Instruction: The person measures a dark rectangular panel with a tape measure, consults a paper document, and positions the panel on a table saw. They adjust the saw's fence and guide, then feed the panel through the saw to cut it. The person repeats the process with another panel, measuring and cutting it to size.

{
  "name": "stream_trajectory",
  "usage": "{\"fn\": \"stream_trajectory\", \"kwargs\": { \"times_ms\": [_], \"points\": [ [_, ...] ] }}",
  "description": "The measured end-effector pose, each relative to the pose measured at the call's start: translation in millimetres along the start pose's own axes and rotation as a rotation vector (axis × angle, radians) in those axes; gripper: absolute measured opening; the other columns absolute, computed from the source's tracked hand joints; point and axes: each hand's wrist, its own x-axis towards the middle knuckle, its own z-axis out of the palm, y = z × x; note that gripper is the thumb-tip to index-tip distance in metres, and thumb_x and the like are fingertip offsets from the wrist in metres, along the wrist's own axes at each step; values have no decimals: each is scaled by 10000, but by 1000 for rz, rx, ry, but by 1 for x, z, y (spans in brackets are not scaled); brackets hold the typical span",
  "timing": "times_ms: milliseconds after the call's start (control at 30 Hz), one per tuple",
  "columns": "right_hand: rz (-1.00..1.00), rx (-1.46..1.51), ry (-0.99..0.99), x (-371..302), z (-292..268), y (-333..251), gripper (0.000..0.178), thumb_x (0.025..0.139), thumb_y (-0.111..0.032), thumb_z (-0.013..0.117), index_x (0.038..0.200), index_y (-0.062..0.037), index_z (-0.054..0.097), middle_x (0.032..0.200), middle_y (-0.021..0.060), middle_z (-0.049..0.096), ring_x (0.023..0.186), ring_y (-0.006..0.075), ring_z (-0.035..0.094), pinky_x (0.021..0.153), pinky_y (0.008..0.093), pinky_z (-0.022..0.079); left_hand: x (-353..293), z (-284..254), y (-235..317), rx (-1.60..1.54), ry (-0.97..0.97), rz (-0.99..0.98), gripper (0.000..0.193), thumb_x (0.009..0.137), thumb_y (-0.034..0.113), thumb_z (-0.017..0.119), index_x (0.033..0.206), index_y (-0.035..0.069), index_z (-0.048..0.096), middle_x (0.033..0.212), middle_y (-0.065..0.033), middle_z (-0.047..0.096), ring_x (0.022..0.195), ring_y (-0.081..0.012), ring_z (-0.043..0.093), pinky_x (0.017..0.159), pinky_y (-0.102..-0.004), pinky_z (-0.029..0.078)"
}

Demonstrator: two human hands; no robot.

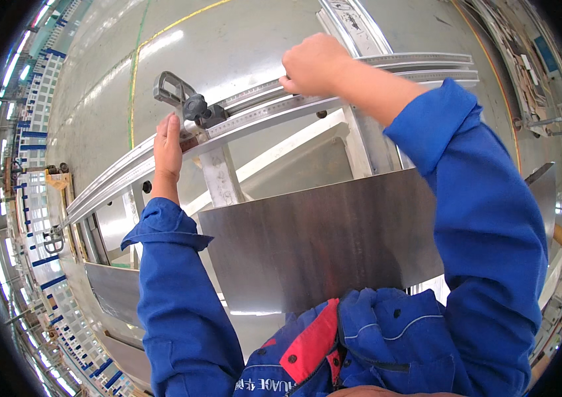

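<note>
A long aluminium rail (254, 122) with a ruler scale runs across in front of me. On it sits a stop with a black knob (196, 106) and a grey loop-shaped arm (174, 88). My left hand (168, 151) is at the rail just left of the stop, its fingers stretched out together and pointing away from me. Beside its fingertips is a small reddish-brown patch (190, 143) on the rail. My right hand (315, 66) is closed in a fist over the rail, farther right; its fingers hide whatever they may hold.
A dark metal sheet (321, 245) lies between me and the rail, on a light frame (221, 175). Another rail (357, 26) runs away at the top. Stacked strips (525, 73) lie at the right, a yellow trolley (60, 182) at the left.
</note>
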Motion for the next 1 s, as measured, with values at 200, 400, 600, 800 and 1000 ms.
{"fn": "stream_trajectory", "kwargs": {
  "times_ms": [200, 400, 600, 800, 1000],
  "points": [
    [-518, -57, 232, -4, 15, 28, 78, 862, -168, 693, 902, -103, 674, 1043, 64, 699, 981, 268, 648, 854, 402, 515, -6, 0, 6, -78, -6, -55, 648, 1081, 513, 534, 1480, 3, 563, 1438, -147, 580, 1325, -245, 534, 1138, -348, 386],
    [-589, 63, 473, -14, 41, 33, 115, 773, -86, 711, 873, -119, 664, 1068, 19, 639, 1083, 255, 586, 927, 386, 494, -10, -4, 15, -75, -33, -62, 630, 1080, 496, 547, 1473, 5, 574, 1433, -142, 596, 1342, -242, 531, 1150, -347, 377],
    [-536, 67, 535, -39, 58, 68, 131, 747, -17, 656, 858, -73, 615, 1152, 42, 665, 1166, 290, 609, 956, 435, 497, -10, -10, 16, -2, -69, -40, 614, 1069, 475, 578, 1470, 10, 586, 1418, -142, 615, 1328, -235, 546, 1143, -352, 391],
    [-335, -152, 477, -109, 56, 142, 138, 738, -27, 648, 863, -81, 629, 1150, 24, 665, 1149, 296, 604, 965, 443, 496, -11, -15, 5, -185, -153, 20, 586, 1039, 358, 655, 1511, 29, 541, 1398, -142, 603, 1324, -248, 553, 1122, -365, 453],
    [1, -229, 441, -141, 54, 163, 102, 750, -37, 650, 842, -71, 622, 1054, 55, 680, 1147, 294, 608, 984, 443, 481, -17, -6, 8, 270, -115, 297, 731, 948, 203, 703, 1588, 50, 385, 1493, -233, 546, 1400, -396, 497, 1252, -460, 275]
  ]
}}
